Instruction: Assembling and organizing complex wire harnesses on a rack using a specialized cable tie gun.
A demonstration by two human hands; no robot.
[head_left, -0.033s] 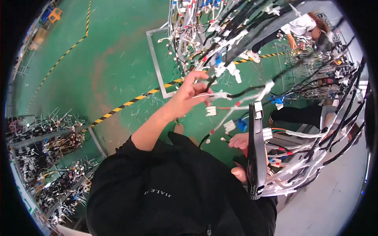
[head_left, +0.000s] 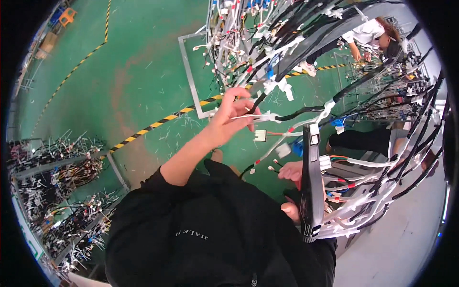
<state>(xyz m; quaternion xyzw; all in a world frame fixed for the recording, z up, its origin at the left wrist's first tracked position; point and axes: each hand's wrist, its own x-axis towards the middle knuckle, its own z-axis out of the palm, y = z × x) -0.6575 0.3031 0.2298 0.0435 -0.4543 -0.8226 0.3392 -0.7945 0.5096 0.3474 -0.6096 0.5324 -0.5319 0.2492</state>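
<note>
A green workshop floor (head_left: pixel 143 67), strewn with pale scraps and crossed by yellow-and-black striped tape (head_left: pixel 165 122), spreads beneath a worker in a black top (head_left: pixel 205 220), while a co-worker in white (head_left: pixel 366 33) bends beside hanging wires at the upper right.

The worker's left hand (head_left: pixel 232 115) appears to grasp a black cable (head_left: pixel 259 101) between curled fingers. Handling it well likely calls for a light but steady hold close to the white wrap (head_left: pixel 269 116), with a slow pull so that the thin wires take no strain. The dangling white plug (head_left: pixel 260 136) is best kept free of snags, and the crowded strands are best parted one by one.

The cable meets the curled fingers and climbs away to the upper right; the white wrap sits just beside the fingertips, and the white plug hangs near, below and to the right, apart from the hand.

The right hand (head_left: pixel 290 172) lies partly hidden behind a long black bar (head_left: pixel 311 186); whether it grips the bar or anything else cannot be told. White cables (head_left: pixel 358 208) fan out beyond the bar.
</note>
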